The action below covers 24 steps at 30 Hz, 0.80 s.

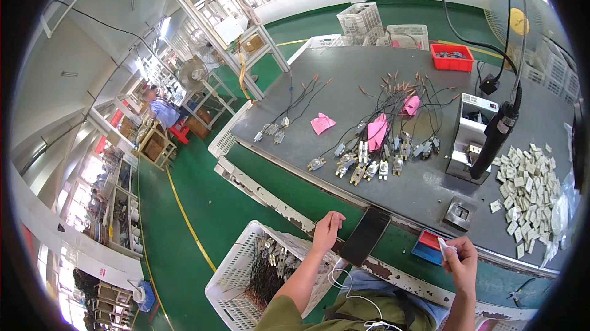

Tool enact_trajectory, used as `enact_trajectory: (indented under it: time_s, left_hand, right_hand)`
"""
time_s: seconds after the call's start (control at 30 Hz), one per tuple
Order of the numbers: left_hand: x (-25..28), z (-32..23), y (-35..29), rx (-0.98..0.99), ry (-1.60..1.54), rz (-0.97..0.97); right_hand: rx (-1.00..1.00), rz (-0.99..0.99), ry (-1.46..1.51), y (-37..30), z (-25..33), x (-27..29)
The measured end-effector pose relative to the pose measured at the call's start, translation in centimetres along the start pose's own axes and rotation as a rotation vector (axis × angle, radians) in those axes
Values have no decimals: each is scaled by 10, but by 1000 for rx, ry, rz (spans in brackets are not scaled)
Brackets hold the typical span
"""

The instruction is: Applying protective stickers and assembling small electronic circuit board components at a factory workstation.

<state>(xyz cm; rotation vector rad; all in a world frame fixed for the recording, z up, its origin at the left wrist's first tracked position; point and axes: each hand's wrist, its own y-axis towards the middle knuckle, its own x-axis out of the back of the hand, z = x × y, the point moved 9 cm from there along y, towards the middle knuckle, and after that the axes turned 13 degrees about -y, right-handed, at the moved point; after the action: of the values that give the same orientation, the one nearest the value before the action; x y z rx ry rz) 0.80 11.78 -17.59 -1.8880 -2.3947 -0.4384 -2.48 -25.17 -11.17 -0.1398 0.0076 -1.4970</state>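
My right hand [462, 263] pinches a small white piece [444, 247] between thumb and fingers, beside a small blue and red bin [426, 248] at the table's front edge. Left of the dark phone [366, 236], my left hand [328, 232] is raised with its fingers curled in; whatever it may hold is hidden. The phone lies at the near table edge with a white cable below it. Just beyond the bin sits a square metal block [459, 213] with a recess. Farther back stands a bench machine [472, 131] with a black cylindrical tool [496, 140] at its side.
Black-wired parts [369, 162] with metal ends lie mid-table among pink scraps [322, 123]. Many pale small pieces [525, 193] are heaped at right. A red bin [452, 57] stands at the back. A white crate [230, 288] of wired parts is at lower left. A person [163, 110] sits far off.
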Motion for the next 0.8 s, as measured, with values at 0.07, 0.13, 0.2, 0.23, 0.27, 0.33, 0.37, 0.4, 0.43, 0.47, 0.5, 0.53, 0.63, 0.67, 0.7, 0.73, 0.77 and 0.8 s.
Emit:
enact_trajectory:
  time_s: [0.07, 0.13, 0.2, 0.23, 0.27, 0.33, 0.37, 0.4, 0.43, 0.47, 0.5, 0.53, 0.63, 0.67, 0.7, 0.73, 0.77, 0.8]
  left_hand:
    - [0, 1, 0, 6, -3, -1]
    - [1, 2, 0, 12, -7, -2]
    - [1, 1, 0, -10, -6, -1]
    - [1, 2, 0, -10, -6, -1]
    - [1, 2, 0, -10, -8, -2]
    - [0, 2, 0, -10, -10, -2]
    - [0, 1, 0, -10, -6, -2]
    - [0, 0, 0, -11, -2, -2]
    - [0, 0, 0, -11, -2, -3]
    - [0, 1, 0, -7, -8, -2]
    - [0, 1, 0, -4, -14, -1]
    - [1, 1, 0, -3, -14, -1]
    - [0, 1, 0, 1, 9, 4]
    - [1, 3, 0, 2, 1, 3]
    - [1, 3, 1, 3, -6, 2]
    - [0, 3, 1, 3, -6, 2]
    - [0, 2, 1, 1, -1, 1]
    - [0, 1, 1, -2, 4, 1]
  right_hand:
    - [0, -6, -1, 0, -1, 0]
    - [-8, -2, -6, 0, -2, 0]
    - [-17, 1, -11, 0, -3, 0]
    - [-7, -1, -11, 0, -2, -1]
    - [2, -3, -11, 0, -2, -1]
    - [-2, 2, -14, 0, -3, -1]
    - [-5, 8, -16, 0, -3, -1]
    - [-6, 8, -16, 0, -3, -1]
    - [1, 9, -13, 0, -2, -2]
    - [7, 11, -9, 0, -1, -2]
    - [7, 11, -9, 0, 0, -2]
    - [3, 13, -17, 0, 0, -3]
    - [6, 12, -19, 0, 0, -3]
    - [13, 10, -13, 0, 1, -3]
    - [12, 10, -13, 1, 1, -3]
    - [5, 10, -7, 1, 0, -3]
    - [-3, 11, 0, 1, 0, -3]
    - [-3, 11, 0, 1, 0, -3]
